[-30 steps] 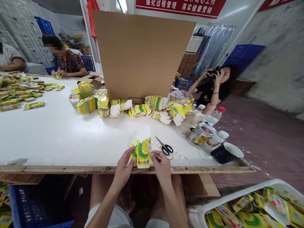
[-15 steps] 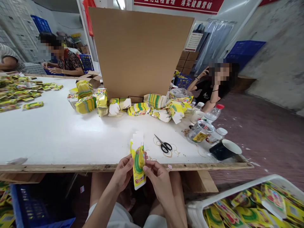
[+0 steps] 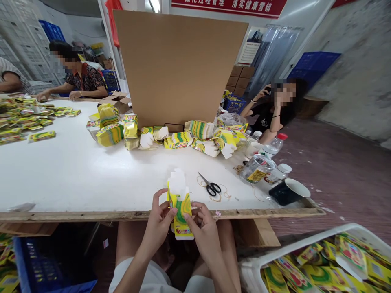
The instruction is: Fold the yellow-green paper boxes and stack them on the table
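Between my two hands is a yellow and green printed carton (image 3: 182, 205), its white flaps pointing away from me over the table edge. My left hand (image 3: 161, 217) grips its left side, thumb on the front face and index finger raised along the edge. On the right side, my right hand (image 3: 200, 221) pinches it with the thumb in front and fingers behind. The carton's back is hidden. Black-handled scissors (image 3: 213, 188) lie on the white table (image 3: 76, 175) to the right, among loose rubber bands (image 3: 225, 193).
Bundles of flat cartons (image 3: 179, 140) line the cardboard panel (image 3: 180, 69). Bottles, a clear jar (image 3: 258, 169) and a dark cup (image 3: 288, 192) stand at the right edge. A white bin (image 3: 259, 266) of cartons is lower right, a blue crate (image 3: 55, 264) lower left. Co-workers sit beyond.
The carton has turned its front face more toward me and looks wider. My left index finger has lifted. At the far left, a co-worker's hand has reached toward the pile.
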Demonstrator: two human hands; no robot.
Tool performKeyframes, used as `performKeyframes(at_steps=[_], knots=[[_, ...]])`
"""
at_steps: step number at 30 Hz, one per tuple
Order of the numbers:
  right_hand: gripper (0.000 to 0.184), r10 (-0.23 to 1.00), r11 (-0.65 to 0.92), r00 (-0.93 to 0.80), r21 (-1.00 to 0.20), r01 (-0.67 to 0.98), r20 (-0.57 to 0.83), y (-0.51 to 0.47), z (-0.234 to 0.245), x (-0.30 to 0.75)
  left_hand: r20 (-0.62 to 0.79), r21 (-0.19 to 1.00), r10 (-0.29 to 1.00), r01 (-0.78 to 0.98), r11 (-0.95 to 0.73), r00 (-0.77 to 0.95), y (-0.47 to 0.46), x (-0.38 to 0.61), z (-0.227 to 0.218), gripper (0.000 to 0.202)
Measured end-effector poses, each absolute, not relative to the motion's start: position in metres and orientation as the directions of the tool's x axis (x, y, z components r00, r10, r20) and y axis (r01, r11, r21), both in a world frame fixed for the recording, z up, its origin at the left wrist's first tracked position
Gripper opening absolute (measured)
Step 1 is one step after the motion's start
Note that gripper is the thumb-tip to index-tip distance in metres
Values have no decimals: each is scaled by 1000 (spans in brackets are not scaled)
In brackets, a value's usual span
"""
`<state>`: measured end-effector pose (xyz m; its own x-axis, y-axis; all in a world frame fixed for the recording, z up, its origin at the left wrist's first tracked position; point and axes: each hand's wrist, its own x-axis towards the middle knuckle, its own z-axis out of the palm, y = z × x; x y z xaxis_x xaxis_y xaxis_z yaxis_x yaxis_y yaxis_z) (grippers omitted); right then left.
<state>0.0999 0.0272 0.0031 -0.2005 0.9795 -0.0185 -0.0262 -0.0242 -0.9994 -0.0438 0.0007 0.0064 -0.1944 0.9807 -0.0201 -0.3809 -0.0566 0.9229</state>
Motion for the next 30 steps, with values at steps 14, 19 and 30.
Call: performKeyframes(at_steps=[14, 19, 30], knots=[[21, 934, 147, -332, -989, 9, 136, 47, 25, 123, 17, 889, 988, -454, 55, 153, -9, -48, 13, 62], [32, 965, 142, -222, -990, 3, 138, 45, 27, 123, -15, 912, 989, -404, 74, 148, -6, -49, 16, 57], [30, 933, 64, -357, -955, 290, -47, 41, 36, 126, 50, 991, 999, -125, -51, -9, -7, -40, 13, 37]])
